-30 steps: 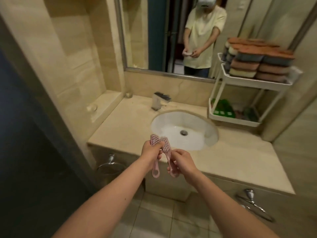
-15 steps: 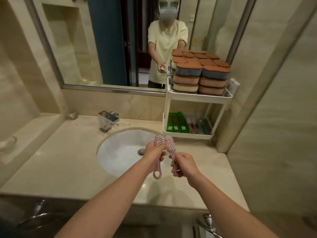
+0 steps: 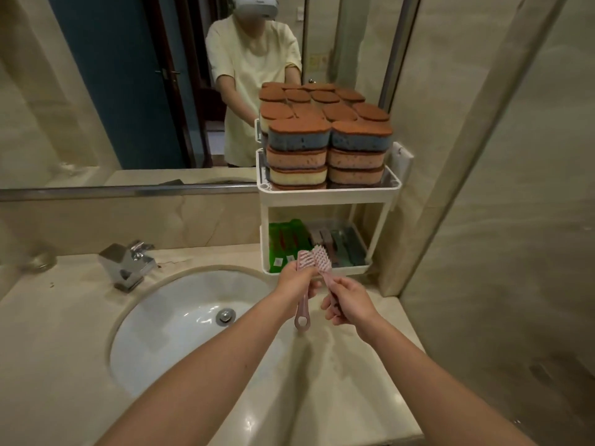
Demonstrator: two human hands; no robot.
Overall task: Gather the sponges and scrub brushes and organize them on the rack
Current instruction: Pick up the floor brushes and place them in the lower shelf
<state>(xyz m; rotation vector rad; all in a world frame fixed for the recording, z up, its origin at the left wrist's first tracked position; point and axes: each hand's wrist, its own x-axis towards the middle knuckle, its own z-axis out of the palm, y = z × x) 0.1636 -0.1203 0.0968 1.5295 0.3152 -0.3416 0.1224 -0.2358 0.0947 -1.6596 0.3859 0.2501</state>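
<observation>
My left hand grips a pink scrub brush, bristle head up and looped handle hanging down. My right hand holds a second pink scrub brush by its handle, its head leaning against the first. Both hands hover over the counter just in front of a white two-tier rack. The rack's top shelf carries stacked sponges with brown scouring tops. The lower shelf holds green brushes and several darker ones, partly hidden behind my hands.
A white oval sink lies below and left of my hands, with a chrome faucet behind it. A beige stone counter ends at the wall on the right. A large mirror reflects a person in a pale yellow shirt.
The view has swung right and closer to the rack. Both hands, each still holding a pink brush, have come nearer to the rack's lower shelf.
</observation>
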